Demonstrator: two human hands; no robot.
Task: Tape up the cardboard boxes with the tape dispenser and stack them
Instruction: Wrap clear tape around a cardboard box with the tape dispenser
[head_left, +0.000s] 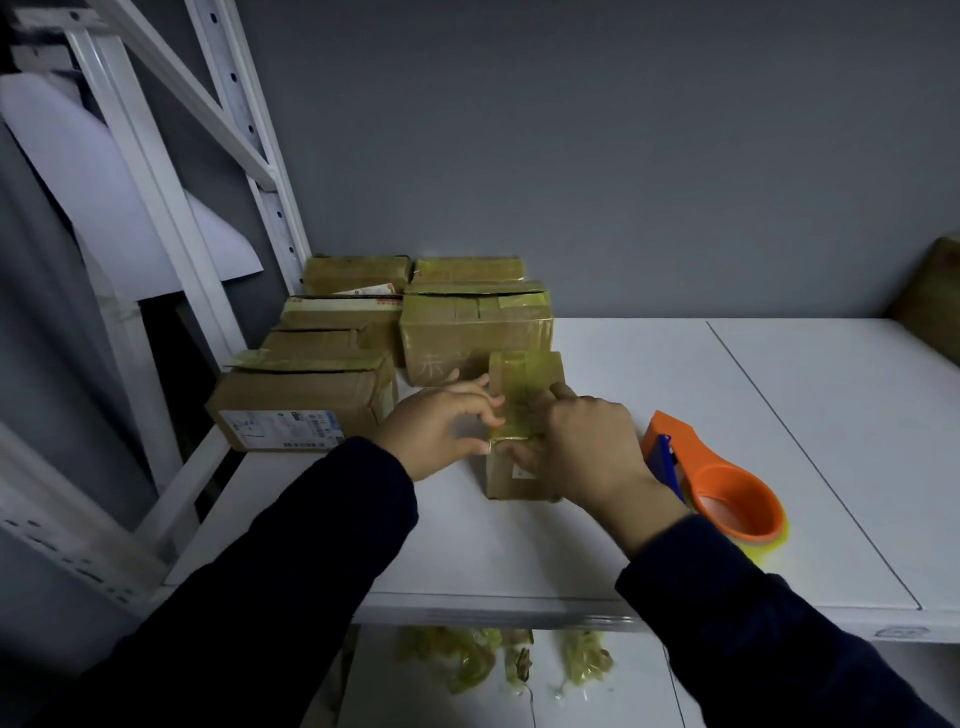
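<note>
Tape (522, 415) is apparently being smoothed onto the small cardboard box (525, 371) on the white shelf (675, 395) — gripped by curled fingers of left hand (441, 428) and right hand (589, 444). Stacking onto the taped boxes (475, 332) is likely called for next — a firm two-handed lift.

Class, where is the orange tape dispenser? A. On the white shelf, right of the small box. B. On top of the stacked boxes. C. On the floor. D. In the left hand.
A: the tape dispenser lies on the white shelf, just right of the small box.
</note>
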